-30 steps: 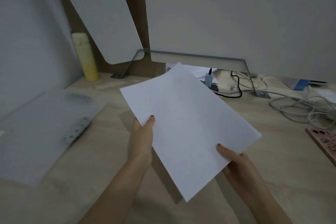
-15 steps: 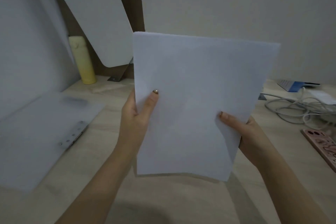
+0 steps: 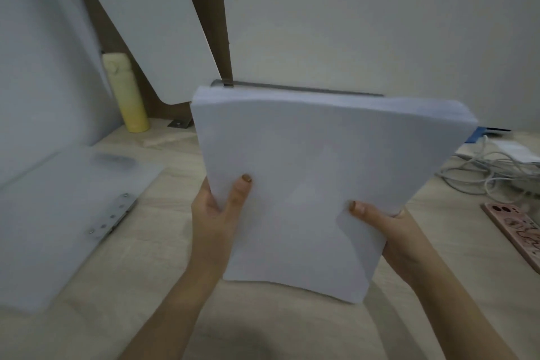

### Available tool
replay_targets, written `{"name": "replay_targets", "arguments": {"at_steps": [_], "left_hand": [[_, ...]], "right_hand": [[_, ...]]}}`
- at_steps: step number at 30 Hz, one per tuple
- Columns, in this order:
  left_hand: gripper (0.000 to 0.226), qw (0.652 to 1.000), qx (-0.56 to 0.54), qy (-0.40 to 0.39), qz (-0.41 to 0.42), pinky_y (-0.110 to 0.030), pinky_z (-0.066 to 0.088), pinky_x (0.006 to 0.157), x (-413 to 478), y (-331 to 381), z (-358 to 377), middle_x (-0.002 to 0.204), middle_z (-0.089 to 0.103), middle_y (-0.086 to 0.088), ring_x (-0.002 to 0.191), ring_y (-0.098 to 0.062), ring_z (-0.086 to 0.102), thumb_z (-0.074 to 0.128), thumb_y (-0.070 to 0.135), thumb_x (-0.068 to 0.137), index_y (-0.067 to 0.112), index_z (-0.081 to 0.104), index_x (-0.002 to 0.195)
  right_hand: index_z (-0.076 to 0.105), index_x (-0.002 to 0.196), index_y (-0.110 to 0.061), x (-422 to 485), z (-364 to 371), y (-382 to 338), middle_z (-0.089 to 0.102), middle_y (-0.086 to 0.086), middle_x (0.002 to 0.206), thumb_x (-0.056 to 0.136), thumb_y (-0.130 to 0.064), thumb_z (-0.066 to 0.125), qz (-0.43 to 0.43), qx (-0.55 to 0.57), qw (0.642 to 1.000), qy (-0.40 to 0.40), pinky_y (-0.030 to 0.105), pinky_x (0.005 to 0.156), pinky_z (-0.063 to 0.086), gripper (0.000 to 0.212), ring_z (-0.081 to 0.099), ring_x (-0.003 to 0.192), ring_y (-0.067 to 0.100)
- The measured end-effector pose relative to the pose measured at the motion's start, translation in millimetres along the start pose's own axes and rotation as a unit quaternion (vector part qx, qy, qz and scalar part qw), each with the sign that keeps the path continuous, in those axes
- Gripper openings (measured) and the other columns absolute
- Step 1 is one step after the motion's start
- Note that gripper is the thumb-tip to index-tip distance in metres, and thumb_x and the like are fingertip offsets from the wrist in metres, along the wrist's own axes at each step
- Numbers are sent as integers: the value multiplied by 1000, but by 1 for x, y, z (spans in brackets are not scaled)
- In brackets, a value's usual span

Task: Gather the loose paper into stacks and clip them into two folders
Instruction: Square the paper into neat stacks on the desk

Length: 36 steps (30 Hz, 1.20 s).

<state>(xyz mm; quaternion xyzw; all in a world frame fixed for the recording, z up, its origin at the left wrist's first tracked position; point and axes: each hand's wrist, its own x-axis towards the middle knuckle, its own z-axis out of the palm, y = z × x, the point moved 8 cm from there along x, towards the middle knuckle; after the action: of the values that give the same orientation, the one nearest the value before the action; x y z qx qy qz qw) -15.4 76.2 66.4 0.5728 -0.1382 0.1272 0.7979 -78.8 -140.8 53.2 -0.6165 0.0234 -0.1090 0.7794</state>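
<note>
A stack of white paper (image 3: 315, 172) is held upright above the wooden desk, its top edge leaning away from me so the sheet edges show. My left hand (image 3: 217, 219) grips its lower left side with the thumb on the front sheet. My right hand (image 3: 388, 231) grips its lower right side, thumb on the front as well. A translucent folder (image 3: 58, 213) with a metal clip bar (image 3: 112, 213) lies open and flat on the desk to the left. A second folder is not visible.
A yellow bottle (image 3: 125, 93) stands at the back left by the wall. Tangled white cables (image 3: 491, 172) and a blue item (image 3: 479, 134) lie at the right. A pink phone case (image 3: 517, 231) rests near the right edge. White panels lean against the back.
The stack went from lying tilted and low over the desk to being raised upright, then lowered slightly with its top leaning away. Both hands kept their hold.
</note>
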Motion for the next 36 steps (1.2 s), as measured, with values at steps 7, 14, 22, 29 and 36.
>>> {"name": "replay_targets", "arguments": {"at_steps": [7, 14, 22, 29, 36], "left_hand": [[16, 999, 23, -2, -34, -7, 49, 74, -8, -21, 7, 89, 70, 29, 89, 10, 65, 54, 24, 84, 32, 59, 97], [26, 982, 94, -79, -146, -19, 35, 78, -18, -67, 73, 72, 54, 20, 68, 7, 49, 31, 24, 101, 21, 50, 83], [29, 898, 148, -237, -340, -36, 47, 86, -68, -158, 150, 87, 68, 3, 85, -19, 63, 42, 42, 85, 24, 64, 86], [22, 847, 149, -310, -405, -36, 55, 74, -103, -189, 192, 93, 68, -6, 86, -23, 65, 44, 28, 94, 12, 59, 92], [20, 841, 168, -301, -417, -31, 55, 65, -108, -202, 210, 96, 67, -12, 82, -22, 64, 45, 23, 95, 9, 58, 90]], "right_hand": [[77, 83, -29, 0, -15, 13, 76, 1, 92, 44, -33, 87, 29, -20, 999, 34, 27, 66, 58, 40, 72, 83, 19], [68, 94, -10, -10, -98, 14, 75, 1, 76, 80, -19, 66, 81, -92, 974, 192, 20, 49, 54, 17, 71, 62, 11], [69, 94, -11, -56, -227, 33, 72, 5, 94, 88, -27, 59, 164, -251, 913, 276, 33, 74, 50, 20, 68, 88, 24], [55, 90, -2, -71, -285, 28, 57, 10, 96, 91, -23, 54, 207, -378, 845, 317, 30, 81, 37, 21, 50, 89, 22], [57, 103, -7, -77, -306, 27, 63, 13, 104, 82, -34, 54, 196, -449, 783, 383, 37, 83, 45, 34, 59, 92, 30]]}}
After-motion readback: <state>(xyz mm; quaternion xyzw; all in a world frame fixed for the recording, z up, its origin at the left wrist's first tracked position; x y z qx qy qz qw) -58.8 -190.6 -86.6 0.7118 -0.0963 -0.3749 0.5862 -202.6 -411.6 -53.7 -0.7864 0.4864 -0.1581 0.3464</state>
